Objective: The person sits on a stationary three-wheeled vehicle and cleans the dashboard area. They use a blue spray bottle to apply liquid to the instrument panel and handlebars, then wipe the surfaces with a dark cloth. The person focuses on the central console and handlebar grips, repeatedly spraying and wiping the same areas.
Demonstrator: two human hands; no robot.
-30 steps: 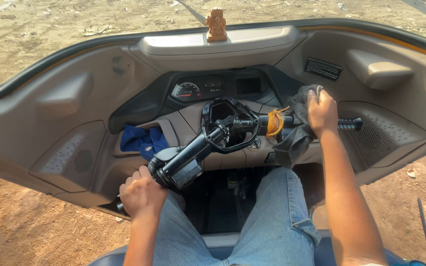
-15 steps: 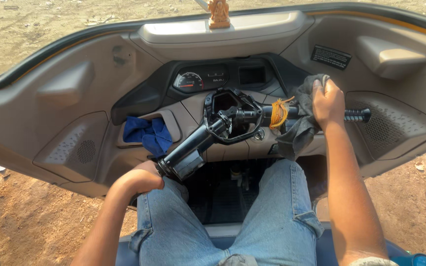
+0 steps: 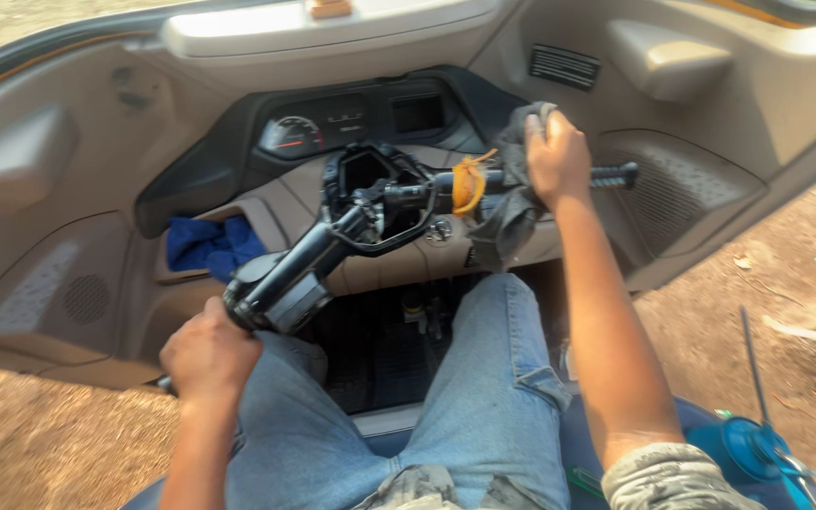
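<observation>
- The left hand (image 3: pixel 208 354) is closed around the left grip of the black handlebar (image 3: pixel 351 236), low in the view, just above the left knee.
- The right hand (image 3: pixel 555 156) is clamped over a dark grey cloth (image 3: pixel 510 212), pressing it against the right side of the handlebar; the fingers wrap over the bar.
- The cloth hangs down from the bar in front of the beige dashboard (image 3: pixel 96 170) and just above the right knee.
- The ribbed end of the right grip (image 3: pixel 613 175) protrudes beyond the right hand.
- A yellow-orange band (image 3: pixel 467 184) sits around the bar, just left of the cloth.
- The handlebar is turned so that its left end points toward the person and its right end lies further forward.
- An instrument gauge (image 3: pixel 292 137) sits behind the handlebar centre.
- A blue rag (image 3: pixel 210 244) lies in the left dashboard recess.
- The legs wear blue jeans (image 3: pixel 484 397).
- A blue container (image 3: pixel 743 453) stands at the lower right, beside the seat.
</observation>
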